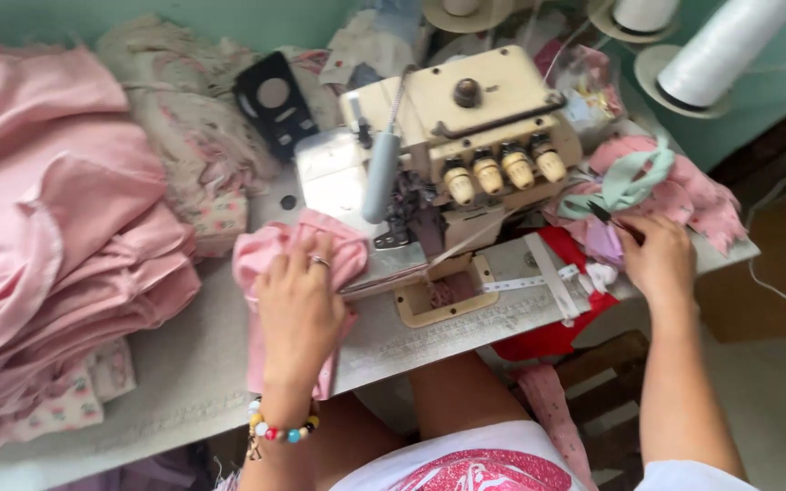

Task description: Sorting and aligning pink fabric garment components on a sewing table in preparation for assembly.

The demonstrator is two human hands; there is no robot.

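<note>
Nearest the lens: white top with glittery pink print [488, 468], bare knee [452, 391] under the table edge, beaded bracelet [281, 430] on the left wrist. Above it, left hand [300, 305] spread flat, ringed finger uppermost, pressing a pink fabric piece [270, 259] onto the grey worktable [184, 373] just left of the cream overlock sewing machine [466, 136]; fingers extended, not clasped, fabric pinned beneath the palm and hanging partly over the table's front edge. Right hand [659, 259] at the table's right end, fingers curled down into a heap of pink scraps [698, 195] and a mint-green strip [625, 182]; whether anything is pinched there, impossible to tell. Between the two hands, the machine's bed with a white measuring strip [539, 277] lying across it and red cloth [561, 332] draped below. At far left, tall stack of folded pink garments [56, 227], floral-print cloth [188, 136] behind it, black machine part [275, 105] resting beside. At upper right, white thread cones [716, 50] against a green wall.
</note>
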